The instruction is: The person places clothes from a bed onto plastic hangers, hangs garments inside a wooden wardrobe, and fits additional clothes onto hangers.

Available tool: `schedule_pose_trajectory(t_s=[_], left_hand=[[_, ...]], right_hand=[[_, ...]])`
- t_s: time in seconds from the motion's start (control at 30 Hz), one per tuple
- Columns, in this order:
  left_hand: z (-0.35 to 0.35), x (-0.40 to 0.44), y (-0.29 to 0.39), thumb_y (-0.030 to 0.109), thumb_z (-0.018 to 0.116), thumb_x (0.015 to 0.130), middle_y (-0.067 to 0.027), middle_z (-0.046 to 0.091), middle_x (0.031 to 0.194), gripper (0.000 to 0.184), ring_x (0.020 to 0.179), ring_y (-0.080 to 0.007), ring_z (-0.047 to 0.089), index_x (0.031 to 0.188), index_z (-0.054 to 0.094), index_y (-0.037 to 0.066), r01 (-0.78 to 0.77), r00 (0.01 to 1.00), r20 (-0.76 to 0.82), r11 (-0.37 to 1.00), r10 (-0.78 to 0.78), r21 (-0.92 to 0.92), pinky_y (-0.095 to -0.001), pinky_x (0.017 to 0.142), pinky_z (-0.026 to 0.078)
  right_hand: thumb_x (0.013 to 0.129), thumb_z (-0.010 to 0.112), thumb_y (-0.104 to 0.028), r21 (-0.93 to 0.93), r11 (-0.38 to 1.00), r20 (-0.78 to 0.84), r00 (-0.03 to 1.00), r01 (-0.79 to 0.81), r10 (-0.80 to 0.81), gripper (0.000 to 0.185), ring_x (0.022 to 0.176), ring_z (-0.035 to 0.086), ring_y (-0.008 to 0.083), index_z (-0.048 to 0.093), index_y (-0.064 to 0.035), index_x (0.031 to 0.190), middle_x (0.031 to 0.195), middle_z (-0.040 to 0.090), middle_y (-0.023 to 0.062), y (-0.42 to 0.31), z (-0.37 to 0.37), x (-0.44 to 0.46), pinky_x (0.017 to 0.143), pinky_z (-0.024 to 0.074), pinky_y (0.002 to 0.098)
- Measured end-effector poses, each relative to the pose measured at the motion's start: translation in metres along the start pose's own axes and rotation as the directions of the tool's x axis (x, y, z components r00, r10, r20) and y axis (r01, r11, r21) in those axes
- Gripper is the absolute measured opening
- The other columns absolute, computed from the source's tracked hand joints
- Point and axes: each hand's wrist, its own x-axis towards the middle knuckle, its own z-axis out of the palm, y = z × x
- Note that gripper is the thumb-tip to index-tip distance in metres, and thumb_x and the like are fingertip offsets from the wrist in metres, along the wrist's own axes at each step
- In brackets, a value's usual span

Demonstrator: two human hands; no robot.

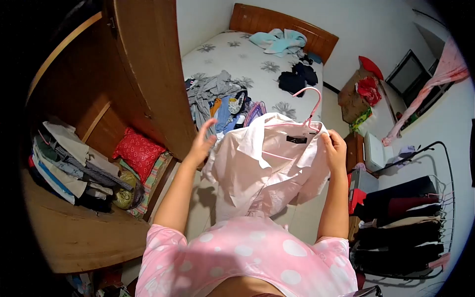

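Ok so shirt [277, 185] between left fingers [206, 128] and right fingers [338, 139], bed [247, 57] beyond, wardrobe [148, 64] left of them, clothes rack [451, 183] right.

White walls [366, 29], pale tiled floor [299, 218], open brown wardrobe [148, 74], wooden headboard [289, 24].

No text is legible, the black label [297, 140] on the pale shirt [240, 183] included.

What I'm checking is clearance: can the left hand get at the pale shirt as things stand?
Probably yes: the left hand is open beside the pale shirt, with nothing visible between them; the right hand holds its opposite side.
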Motion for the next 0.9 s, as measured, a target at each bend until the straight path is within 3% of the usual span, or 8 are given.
schedule_pose_trajectory(t_s=[0.13, 0.23, 0.33, 0.43, 0.47, 0.63, 0.73, 0.9], left_hand=[[0.023, -0.003, -0.009, 0.026, 0.071, 0.078, -0.0050, 0.054, 0.117, 0.043, 0.109, -0.0156, 0.047, 0.115, 0.059, 0.005, 0.498, 0.719, 0.401, 0.823, -0.567, 0.273, -0.0309, 0.091, 0.040], [0.033, 0.003, -0.032, 0.024, 0.072, 0.077, -0.0032, 0.058, 0.098, 0.027, 0.096, -0.0134, 0.052, 0.093, 0.067, 0.002, 0.534, 0.827, 0.202, 0.845, -0.525, 0.011, -0.0283, 0.087, 0.040], [0.060, 0.018, -0.017, 0.026, 0.073, 0.076, -0.0042, 0.059, 0.104, 0.044, 0.100, -0.0163, 0.055, 0.110, 0.060, 0.002, 0.245, 0.955, 0.203, 0.962, -0.217, -0.124, -0.0305, 0.088, 0.043], [0.099, 0.015, -0.031, 0.028, 0.074, 0.076, -0.0089, 0.058, 0.117, 0.059, 0.108, -0.0186, 0.053, 0.124, 0.051, 0.003, 0.369, 0.780, 0.487, 0.917, -0.394, 0.151, -0.0319, 0.093, 0.041], [0.105, 0.019, -0.032, 0.030, 0.074, 0.076, -0.0133, 0.053, 0.126, 0.069, 0.112, -0.0201, 0.052, 0.131, 0.044, 0.002, 0.627, 0.498, 0.632, 0.750, -0.594, 0.211, -0.0329, 0.093, 0.042], [0.154, 0.019, -0.020, 0.030, 0.076, 0.075, -0.0120, 0.055, 0.121, 0.072, 0.110, -0.0212, 0.054, 0.131, 0.042, -0.001, 0.906, 0.354, 0.827, 0.381, -0.436, -0.187, -0.0344, 0.095, 0.042], [0.202, 0.025, -0.059, 0.030, 0.071, 0.080, -0.0136, 0.053, 0.125, 0.067, 0.114, -0.0210, 0.051, 0.132, 0.041, -0.001, 0.851, 0.295, 0.863, 0.524, -0.410, -0.042, -0.0350, 0.096, 0.042], [0.273, 0.019, -0.139, 0.031, 0.055, 0.091, -0.0137, 0.052, 0.126, 0.052, 0.114, -0.0250, 0.053, 0.132, 0.042, 0.002, 0.985, 0.099, 0.828, -0.061, -0.552, -0.159, -0.0400, 0.095, 0.044]], right_hand=[[0.087, 0.061, -0.016, -0.104, 0.995, -0.067, 0.998, -0.013, 0.006, 0.019, 0.074, 0.051, 0.0097, 0.062, 0.0030, 0.090, 0.078, 0.058, 0.0020, 0.019, -0.012, -0.004, 0.067, 0.0407, 0.0231], [0.088, 0.060, -0.016, -0.039, 0.997, -0.117, 0.991, -0.067, 0.062, 0.019, 0.074, 0.050, 0.0086, 0.063, 0.0024, 0.090, 0.079, 0.058, 0.0003, 0.033, -0.028, -0.003, 0.067, 0.0406, 0.0224], [0.089, 0.059, -0.017, 0.091, 0.983, -0.109, 0.979, -0.162, 0.171, 0.019, 0.074, 0.050, 0.0065, 0.063, 0.0019, 0.091, 0.080, 0.058, -0.0023, 0.054, -0.041, -0.007, 0.066, 0.0400, 0.0209], [0.089, 0.060, -0.017, -0.001, 0.983, -0.102, 0.978, -0.185, 0.184, 0.019, 0.074, 0.049, 0.0056, 0.063, 0.0016, 0.091, 0.081, 0.057, -0.0029, 0.070, -0.050, -0.006, 0.066, 0.0395, 0.0202], [0.089, 0.061, -0.017, -0.006, 0.977, -0.110, 0.971, -0.212, 0.210, 0.019, 0.074, 0.049, 0.0058, 0.063, 0.0014, 0.091, 0.080, 0.057, -0.0030, 0.078, -0.055, -0.006, 0.065, 0.0399, 0.0204], [0.090, 0.059, -0.017, 0.040, 0.939, -0.297, 0.893, -0.342, 0.338, 0.019, 0.070, 0.047, 0.0035, 0.064, 0.0014, 0.094, 0.079, 0.057, -0.0049, 0.119, -0.098, 0.013, 0.062, 0.0382, 0.0183], [0.090, 0.059, -0.017, 0.079, 0.926, -0.306, 0.875, -0.369, 0.375, 0.019, 0.069, 0.047, 0.0033, 0.064, 0.0008, 0.093, 0.077, 0.056, -0.0053, 0.164, -0.117, 0.036, 0.060, 0.0373, 0.0184], [0.089, 0.060, -0.018, -0.113, 0.852, -0.225, 0.849, -0.510, 0.478, 0.023, 0.067, 0.046, 0.0068, 0.062, 0.0041, 0.091, 0.072, 0.056, -0.0018, 0.291, -0.107, 0.075, 0.060, 0.0387, 0.0221]])
